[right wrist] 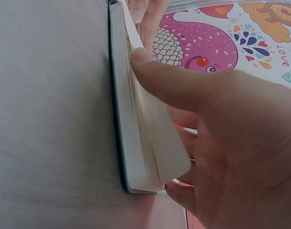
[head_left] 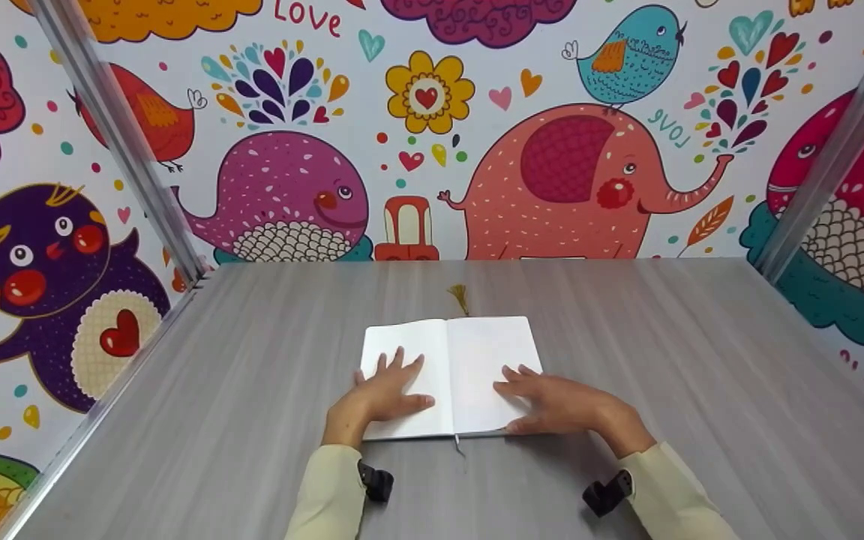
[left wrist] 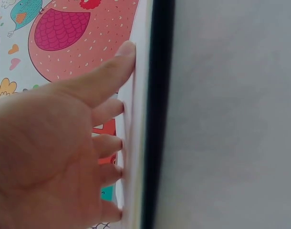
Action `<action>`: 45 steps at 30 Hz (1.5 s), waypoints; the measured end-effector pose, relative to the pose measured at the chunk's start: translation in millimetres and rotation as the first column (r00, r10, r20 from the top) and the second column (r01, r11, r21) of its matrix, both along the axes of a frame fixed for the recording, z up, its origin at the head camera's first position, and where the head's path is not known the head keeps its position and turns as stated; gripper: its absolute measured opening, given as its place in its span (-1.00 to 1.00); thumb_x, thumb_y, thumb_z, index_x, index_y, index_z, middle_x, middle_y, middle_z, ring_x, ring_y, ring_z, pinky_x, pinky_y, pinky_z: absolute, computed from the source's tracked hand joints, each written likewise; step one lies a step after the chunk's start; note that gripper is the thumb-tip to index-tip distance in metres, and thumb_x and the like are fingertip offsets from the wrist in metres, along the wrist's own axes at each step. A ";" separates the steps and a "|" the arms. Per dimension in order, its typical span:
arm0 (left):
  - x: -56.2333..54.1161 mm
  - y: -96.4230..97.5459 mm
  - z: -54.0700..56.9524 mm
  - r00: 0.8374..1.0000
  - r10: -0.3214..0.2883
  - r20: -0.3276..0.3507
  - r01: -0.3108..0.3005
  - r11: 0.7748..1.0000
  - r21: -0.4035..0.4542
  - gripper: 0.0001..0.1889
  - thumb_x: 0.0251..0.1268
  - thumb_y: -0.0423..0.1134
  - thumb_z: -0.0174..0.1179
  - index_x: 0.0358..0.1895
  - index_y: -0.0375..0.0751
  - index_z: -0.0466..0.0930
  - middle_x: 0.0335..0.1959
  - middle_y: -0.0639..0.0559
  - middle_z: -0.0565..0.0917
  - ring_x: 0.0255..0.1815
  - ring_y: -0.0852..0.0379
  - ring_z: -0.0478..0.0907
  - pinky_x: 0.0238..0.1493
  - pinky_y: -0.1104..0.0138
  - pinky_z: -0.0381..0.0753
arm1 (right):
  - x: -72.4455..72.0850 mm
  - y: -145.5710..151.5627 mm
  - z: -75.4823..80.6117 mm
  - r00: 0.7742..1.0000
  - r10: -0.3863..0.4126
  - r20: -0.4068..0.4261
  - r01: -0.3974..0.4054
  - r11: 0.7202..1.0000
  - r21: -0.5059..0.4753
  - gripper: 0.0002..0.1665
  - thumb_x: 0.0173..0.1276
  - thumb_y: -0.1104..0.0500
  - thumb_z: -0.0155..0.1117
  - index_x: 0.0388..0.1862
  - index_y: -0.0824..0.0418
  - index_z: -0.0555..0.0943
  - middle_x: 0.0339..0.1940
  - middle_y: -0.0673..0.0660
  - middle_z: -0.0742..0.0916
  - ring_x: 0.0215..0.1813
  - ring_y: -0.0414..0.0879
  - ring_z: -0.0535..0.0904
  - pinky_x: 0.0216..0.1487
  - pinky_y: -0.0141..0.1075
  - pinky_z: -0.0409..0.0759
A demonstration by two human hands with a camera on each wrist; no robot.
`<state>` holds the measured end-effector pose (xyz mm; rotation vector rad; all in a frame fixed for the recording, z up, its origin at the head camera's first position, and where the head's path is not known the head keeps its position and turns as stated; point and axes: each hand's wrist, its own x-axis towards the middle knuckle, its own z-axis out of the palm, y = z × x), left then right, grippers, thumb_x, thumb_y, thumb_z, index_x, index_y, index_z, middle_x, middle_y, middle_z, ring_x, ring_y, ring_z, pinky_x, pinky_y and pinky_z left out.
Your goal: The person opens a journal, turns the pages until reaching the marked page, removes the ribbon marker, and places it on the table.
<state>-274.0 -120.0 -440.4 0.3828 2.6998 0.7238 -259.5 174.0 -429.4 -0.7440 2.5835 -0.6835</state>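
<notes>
An open notebook [head_left: 488, 345] with blank white pages and a dark cover edge lies on the grey table. My left hand [head_left: 387, 394] rests on the left page with its fingers spread, and in the left wrist view its thumb [left wrist: 112, 71] and fingertips touch the paper. My right hand [head_left: 556, 401] lies over the right page's outer edge, its thumb near the bottom edge. Seen from the right wrist, loose leaves [right wrist: 160, 129] bow up from the page block under this hand, and the thumb [right wrist: 160, 78] touches their edge. Other fingers are partly hidden behind the leaves.
A gold tassel [head_left: 459, 296] sticks out beyond the notebook's top edge, and a thin ribbon end [head_left: 459, 444] hangs below its bottom edge. Walls printed with cartoon animals and metal posts [head_left: 121, 142] border the table [head_left: 267, 337].
</notes>
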 end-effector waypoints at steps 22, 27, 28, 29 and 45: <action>0.8 -0.2 0.9 1.000 -0.005 0.002 0.005 1.000 0.010 -0.20 0.39 0.08 0.20 0.59 -0.11 0.12 0.65 -0.33 -0.10 0.65 -0.42 -0.26 0.43 -0.49 -0.32 | -4.5 12.8 -3.4 0.998 0.042 0.035 -0.039 0.996 -0.086 -0.20 0.32 0.09 0.40 0.51 0.16 0.37 0.62 0.17 0.29 0.67 0.21 0.01 0.56 0.24 0.05; 0.2 -0.5 1.7 1.000 -0.008 -0.001 0.008 1.000 0.006 -0.20 0.40 0.08 0.20 0.59 -0.11 0.12 0.65 -0.34 -0.09 0.64 -0.43 -0.25 0.43 -0.49 -0.32 | -6.4 14.6 -3.6 0.998 0.054 0.030 -0.050 0.993 -0.102 -0.26 0.35 0.22 0.36 0.49 0.19 0.38 0.60 0.19 0.31 0.66 0.21 0.04 0.55 0.22 0.08; 0.2 -0.5 1.8 1.000 -0.010 0.000 0.010 1.000 0.004 -0.20 0.40 0.08 0.20 0.59 -0.11 0.12 0.65 -0.33 -0.09 0.65 -0.42 -0.25 0.43 -0.49 -0.32 | -6.4 15.0 -3.5 0.998 0.054 0.024 -0.052 0.993 -0.103 -0.27 0.35 0.23 0.35 0.49 0.20 0.39 0.60 0.19 0.32 0.66 0.21 0.05 0.56 0.20 0.10; 0.1 -0.5 2.0 1.000 -0.011 0.000 0.011 1.000 0.001 -0.20 0.40 0.08 0.20 0.59 -0.10 0.12 0.65 -0.33 -0.09 0.65 -0.42 -0.25 0.43 -0.49 -0.31 | -6.3 15.4 -3.5 0.998 0.057 0.017 -0.055 0.993 -0.103 -0.28 0.36 0.23 0.34 0.48 0.20 0.40 0.60 0.19 0.33 0.65 0.22 0.07 0.56 0.17 0.12; 0.3 -1.1 0.5 1.000 -0.008 -0.002 0.008 1.000 -0.003 -0.20 0.40 0.07 0.21 0.59 -0.11 0.12 0.65 -0.33 -0.09 0.65 -0.42 -0.24 0.43 -0.48 -0.33 | -8.5 18.1 2.6 0.995 -0.053 -0.080 0.041 0.988 -0.147 -0.46 0.33 0.17 0.40 0.29 0.20 0.60 0.43 0.32 0.53 0.49 0.31 0.38 0.42 0.21 0.37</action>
